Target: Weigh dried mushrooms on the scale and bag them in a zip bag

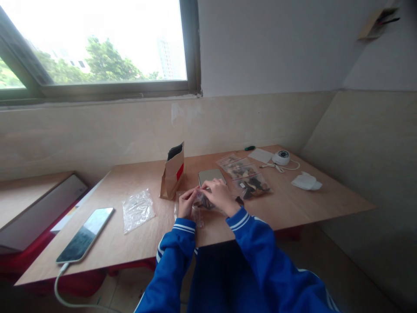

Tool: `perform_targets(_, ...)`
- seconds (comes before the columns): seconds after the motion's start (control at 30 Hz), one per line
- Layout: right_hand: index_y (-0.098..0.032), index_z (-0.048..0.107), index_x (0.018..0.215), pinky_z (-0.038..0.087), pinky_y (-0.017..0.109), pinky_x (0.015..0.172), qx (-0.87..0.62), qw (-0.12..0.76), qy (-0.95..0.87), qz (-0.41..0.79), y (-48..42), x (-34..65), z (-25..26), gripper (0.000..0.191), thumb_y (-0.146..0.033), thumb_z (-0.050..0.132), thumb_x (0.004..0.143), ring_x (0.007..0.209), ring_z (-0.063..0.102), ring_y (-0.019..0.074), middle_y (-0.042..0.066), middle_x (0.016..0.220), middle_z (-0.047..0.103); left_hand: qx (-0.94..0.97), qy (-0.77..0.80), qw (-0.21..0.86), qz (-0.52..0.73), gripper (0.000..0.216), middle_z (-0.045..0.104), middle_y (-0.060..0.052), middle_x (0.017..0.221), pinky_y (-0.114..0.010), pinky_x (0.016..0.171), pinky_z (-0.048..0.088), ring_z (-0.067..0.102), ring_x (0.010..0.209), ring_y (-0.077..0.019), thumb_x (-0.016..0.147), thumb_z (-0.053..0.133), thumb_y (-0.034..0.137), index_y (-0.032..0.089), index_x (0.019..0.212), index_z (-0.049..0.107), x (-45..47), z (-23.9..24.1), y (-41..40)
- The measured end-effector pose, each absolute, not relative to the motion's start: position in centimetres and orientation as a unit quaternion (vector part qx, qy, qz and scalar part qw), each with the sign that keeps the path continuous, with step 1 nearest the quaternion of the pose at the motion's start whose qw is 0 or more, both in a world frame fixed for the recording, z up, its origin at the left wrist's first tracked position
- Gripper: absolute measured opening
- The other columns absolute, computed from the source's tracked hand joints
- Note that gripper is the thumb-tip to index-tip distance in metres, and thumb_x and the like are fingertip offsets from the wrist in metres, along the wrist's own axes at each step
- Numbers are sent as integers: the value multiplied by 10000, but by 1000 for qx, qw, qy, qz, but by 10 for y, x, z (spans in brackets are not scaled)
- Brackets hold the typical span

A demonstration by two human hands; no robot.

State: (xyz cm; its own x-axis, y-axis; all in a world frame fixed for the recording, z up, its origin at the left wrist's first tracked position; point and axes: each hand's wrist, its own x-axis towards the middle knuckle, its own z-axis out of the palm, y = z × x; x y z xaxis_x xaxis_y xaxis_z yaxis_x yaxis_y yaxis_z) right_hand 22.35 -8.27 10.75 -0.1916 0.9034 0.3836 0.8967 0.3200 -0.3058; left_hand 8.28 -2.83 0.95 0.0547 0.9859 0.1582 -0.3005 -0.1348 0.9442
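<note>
Close together over the table's front middle, my left hand (186, 204) and my right hand (219, 194) pinch the top edge of a clear zip bag (203, 201) with dark pieces inside. Fingers of both hands are closed on it, and they hide part of its edge. Another clear plastic bag (197, 217) lies flat under my left wrist. Just behind my right hand is a flat silver-grey scale or case (211, 175), partly covered by my fingers. To the right lie several filled zip bags (252, 184) with dark and tan pieces.
A brown paper bag (172, 174) stands open at the back left. An empty clear bag (138, 210) and a phone (85, 237) on a cable lie left. A white dome camera (281, 158), crumpled white tissue (306, 181), white paper (260, 155) and green-handled tool (249, 148) are right.
</note>
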Motion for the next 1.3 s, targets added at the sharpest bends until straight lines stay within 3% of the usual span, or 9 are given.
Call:
perform_targets(0.33, -188, 600, 818, 302, 317, 796, -588, 260, -765, -49, -81, 214, 102, 146, -111, 486, 867, 867, 539, 204, 43, 837, 678, 480, 354, 542, 592, 301, 731, -99, 935, -393, 850, 488, 648, 919, -248, 628, 753, 369, 152, 837, 746, 85, 12, -29)
perform_targets(0.5, -185, 591, 846, 308, 308, 794, -583, 264, -767, -42, -80, 213, 99, 121, -175, 481, 895, 853, 567, 195, 47, 855, 678, 503, 347, 494, 618, 258, 723, -88, 938, -381, 881, 476, 629, 954, -237, 644, 745, 350, 165, 823, 750, 84, 14, -29)
perform_targets(0.7, -191, 572, 1016, 321, 311, 830, -578, 282, -765, -27, -85, 210, 104, 174, -305, 503, 903, 872, 587, 193, 48, 899, 679, 488, 330, 503, 633, 306, 688, -76, 1029, -358, 909, 465, 603, 1015, -231, 708, 695, 367, 187, 952, 732, 84, 17, -32)
perform_targets(0.93, -174, 598, 912, 333, 335, 833, -594, 224, -770, -58, -80, 203, 103, 213, -291, 423, 944, 857, 583, 214, 81, 869, 684, 502, 316, 503, 628, 307, 653, -77, 1095, -356, 939, 454, 578, 1068, -242, 717, 684, 381, 194, 955, 732, 84, 21, -35)
perform_targets(1.17, -148, 590, 924, 289, 359, 942, -569, 224, -785, -97, -74, 203, 96, 194, -73, 418, 875, 876, 560, 224, 99, 854, 663, 515, 323, 491, 624, 283, 692, -81, 955, -343, 911, 448, 603, 979, -227, 692, 704, 369, 175, 894, 748, 85, 22, -35)
perform_targets(1.3, -167, 600, 901, 301, 335, 943, -552, 244, -792, -92, -73, 207, 91, 223, -179, 382, 944, 846, 577, 202, 77, 836, 674, 522, 335, 463, 633, 251, 687, -59, 910, -313, 859, 454, 602, 933, -201, 718, 684, 356, 196, 901, 746, 83, 22, -36)
